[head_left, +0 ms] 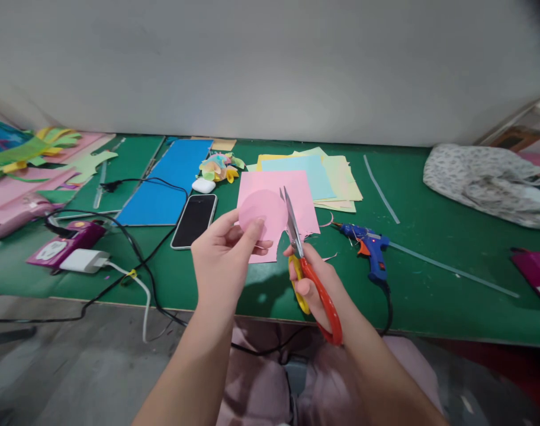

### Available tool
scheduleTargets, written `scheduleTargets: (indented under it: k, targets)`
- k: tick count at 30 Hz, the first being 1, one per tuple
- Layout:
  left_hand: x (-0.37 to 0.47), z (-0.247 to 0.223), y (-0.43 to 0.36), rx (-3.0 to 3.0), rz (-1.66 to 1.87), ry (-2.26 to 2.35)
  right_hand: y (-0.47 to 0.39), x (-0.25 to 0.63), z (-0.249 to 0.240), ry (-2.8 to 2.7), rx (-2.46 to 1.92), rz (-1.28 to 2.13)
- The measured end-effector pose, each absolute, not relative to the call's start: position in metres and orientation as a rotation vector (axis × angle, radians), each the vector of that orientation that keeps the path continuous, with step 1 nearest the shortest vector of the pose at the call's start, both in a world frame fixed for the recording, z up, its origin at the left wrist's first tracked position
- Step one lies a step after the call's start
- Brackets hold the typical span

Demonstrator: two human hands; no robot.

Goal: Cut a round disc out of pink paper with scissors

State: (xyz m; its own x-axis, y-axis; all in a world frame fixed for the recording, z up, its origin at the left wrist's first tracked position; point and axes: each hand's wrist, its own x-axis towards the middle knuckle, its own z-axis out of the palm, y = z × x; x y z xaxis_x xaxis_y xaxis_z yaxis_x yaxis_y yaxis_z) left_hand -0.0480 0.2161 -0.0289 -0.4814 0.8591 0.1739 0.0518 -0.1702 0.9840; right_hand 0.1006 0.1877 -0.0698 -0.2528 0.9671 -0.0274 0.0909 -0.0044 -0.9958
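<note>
My left hand [228, 251] pinches a round pink paper piece [263, 210] between thumb and fingers, above the green table. In my right hand [317, 284] are scissors [321, 296] with one red and one yellow handle. Their blades point away from me, slightly parted, beside the right edge of the round piece. Beneath both lies a pink sheet [305, 210] with a cut lower edge, on top of light blue paper [321, 177] and pale green paper [343, 177]. Thin pink scraps lie to the right of the sheet.
Right of the scissors lies a blue glue gun [372, 251] with a cord and a clear glue stick. On the left are a phone [194, 220], a white case [203, 186], a blue board [163, 189], a purple power strip [68, 245] and tangled cables. A patterned cloth [487, 183] lies far right.
</note>
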Motion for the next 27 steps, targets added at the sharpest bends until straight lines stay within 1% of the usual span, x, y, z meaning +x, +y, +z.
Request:
scheduleTargets:
  k: [27]
  targets:
    - [-0.0566, -0.0319, 0.2188, 1.176, 1.72, 1.476, 0.1878, 0.1031, -0.0694, -1.436, -1.141, 1.416]
